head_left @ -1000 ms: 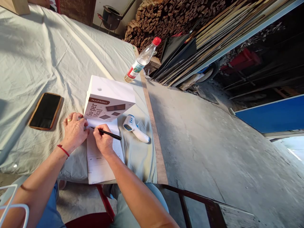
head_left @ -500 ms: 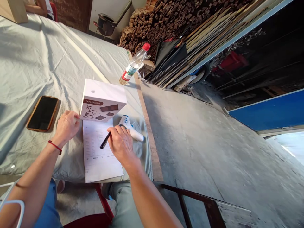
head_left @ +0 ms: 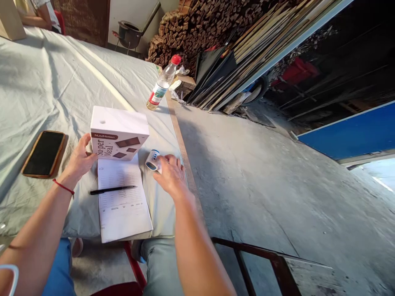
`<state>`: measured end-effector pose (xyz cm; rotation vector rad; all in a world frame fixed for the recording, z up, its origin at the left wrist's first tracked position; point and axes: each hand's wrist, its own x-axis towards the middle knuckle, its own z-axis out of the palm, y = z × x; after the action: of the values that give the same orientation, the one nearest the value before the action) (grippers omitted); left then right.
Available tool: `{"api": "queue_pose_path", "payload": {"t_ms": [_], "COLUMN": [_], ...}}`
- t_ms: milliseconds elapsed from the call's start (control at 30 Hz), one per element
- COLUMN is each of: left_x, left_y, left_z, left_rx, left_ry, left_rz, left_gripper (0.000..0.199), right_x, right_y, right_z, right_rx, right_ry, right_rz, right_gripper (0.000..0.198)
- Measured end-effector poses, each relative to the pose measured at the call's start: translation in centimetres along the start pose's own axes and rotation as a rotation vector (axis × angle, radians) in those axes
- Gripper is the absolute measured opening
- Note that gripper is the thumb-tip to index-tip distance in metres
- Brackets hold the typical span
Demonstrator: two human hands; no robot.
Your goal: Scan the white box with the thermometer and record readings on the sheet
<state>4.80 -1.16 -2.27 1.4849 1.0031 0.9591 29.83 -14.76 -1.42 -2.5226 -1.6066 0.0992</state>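
My left hand (head_left: 79,161) is at the left edge of a white "Super Meal" box (head_left: 121,123), its thumb and fingers apart and touching the corner. The box stands upright on the far end of a printed paper sheet (head_left: 126,213). Across the sheet lies a black pen (head_left: 112,190), out of both hands. My right hand (head_left: 171,174) is closed over the handle of a white and blue infrared thermometer (head_left: 153,159). That handle is mostly hidden under the fingers; the thermometer's head shows to their left.
A phone in a brown case (head_left: 44,154) lies on the cloth-covered table (head_left: 74,98). Near the table's right edge stands a red-capped bottle (head_left: 161,84). Behind are a dark pot (head_left: 129,35) and stacked firewood (head_left: 185,33). Someone's arm (head_left: 37,20) shows at the far left.
My right hand has laid the pen on the sheet and moved right onto the thermometer. My left hand has opened from a curl and reached the box's edge. The view has shifted slightly.
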Motion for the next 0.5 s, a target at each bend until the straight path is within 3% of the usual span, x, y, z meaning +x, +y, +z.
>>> {"api": "queue_pose_path", "payload": {"t_ms": [133,300,400,500], "left_x": [0.3,0.5,0.6,0.8], "left_y": [0.2,0.4,0.0,-0.5], "left_z": [-0.5,-0.5,-0.5,-0.4], "left_rx": [-0.050,-0.116,-0.130,-0.115], "left_ry": [-0.093,-0.171,-0.194,-0.167], "left_rz": [-0.003,0.035,0.034,0.020], "left_gripper": [0.064,0.068,0.076,0.087], "right_x": [0.9,1.0,1.0,0.6], "right_y": [1.5,0.4,0.0,-0.4], "right_z": [0.1,0.3,-0.3,-1.1], "right_rx": [-0.057,0.092,0.380,0.898], "right_ry": [-0.184,-0.198,-0.142,-0.034], "right_rz": [0.083,0.149,0.183,0.076], "right_gripper": [0.045,0.033,0.031,0.036]}}
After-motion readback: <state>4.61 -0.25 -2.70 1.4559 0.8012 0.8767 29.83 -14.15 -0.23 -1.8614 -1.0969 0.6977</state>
